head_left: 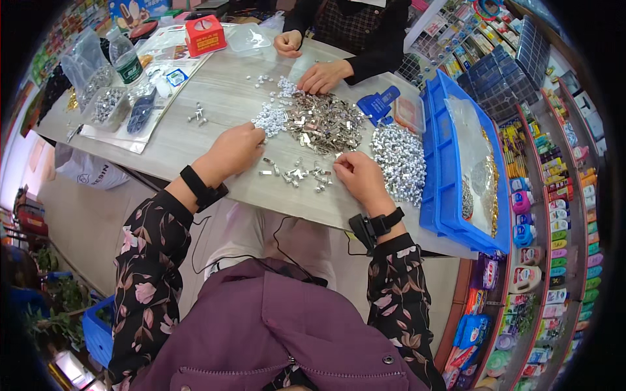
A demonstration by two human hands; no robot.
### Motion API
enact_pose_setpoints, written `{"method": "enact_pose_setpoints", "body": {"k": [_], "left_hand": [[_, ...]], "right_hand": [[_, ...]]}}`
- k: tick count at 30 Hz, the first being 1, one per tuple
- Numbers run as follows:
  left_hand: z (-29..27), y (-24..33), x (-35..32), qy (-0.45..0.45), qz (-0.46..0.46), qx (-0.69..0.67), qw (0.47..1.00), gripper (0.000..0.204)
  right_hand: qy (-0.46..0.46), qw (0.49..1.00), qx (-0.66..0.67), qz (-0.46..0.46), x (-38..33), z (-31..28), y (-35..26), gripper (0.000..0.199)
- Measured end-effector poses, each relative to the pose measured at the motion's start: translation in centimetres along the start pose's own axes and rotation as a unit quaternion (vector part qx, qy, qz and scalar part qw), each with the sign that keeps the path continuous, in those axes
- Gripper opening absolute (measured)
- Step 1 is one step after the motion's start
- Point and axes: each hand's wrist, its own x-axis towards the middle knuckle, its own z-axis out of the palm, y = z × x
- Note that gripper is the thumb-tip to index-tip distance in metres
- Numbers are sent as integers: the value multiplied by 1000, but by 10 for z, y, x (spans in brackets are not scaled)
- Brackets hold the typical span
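My left hand [236,151] rests at the near edge of a small heap of white bead-like pieces [269,120], its fingers curled together. Whatever they may pinch is too small to make out. Beside the near right edge of a pile of flat silvery metal pieces [324,122], my right hand [362,177] is closed in a pinch, and its contents are hidden. Between my hands lies a loose scatter of small metal-and-white pieces [298,174]. To the right of the metal pile spreads a larger heap of white and silver pieces [399,159].
Across the table [163,140], another person's hand [325,77] touches the piles. A blue crate [433,173] stands at the right, beside a blue scoop-like object [378,104]. A red box [205,36], a bottle [125,57] and a clear tub [107,107] stand far left. Stocked shelves [544,247] line the right.
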Motion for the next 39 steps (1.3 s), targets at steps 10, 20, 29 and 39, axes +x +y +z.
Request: {"method": "enact_pose_setpoints", "body": {"k": [10,20,29,39], "left_hand": [[-4,-1,2,24,21,-31,999,12],[-14,79,-29,-85,-193,-708,673,12],[3,94,-37,-58,-224,-779,583,12],[15,112,-47,73,-195,-696,688,10]], "right_hand": [[-16,983,165,85,-6,-13,2,17],[-144,781,607,34,-42,-13,-70,11],[-39,772,634,13,-51,5,-71,9],[-25,839,541,-52,-49,7,-73,13]]}}
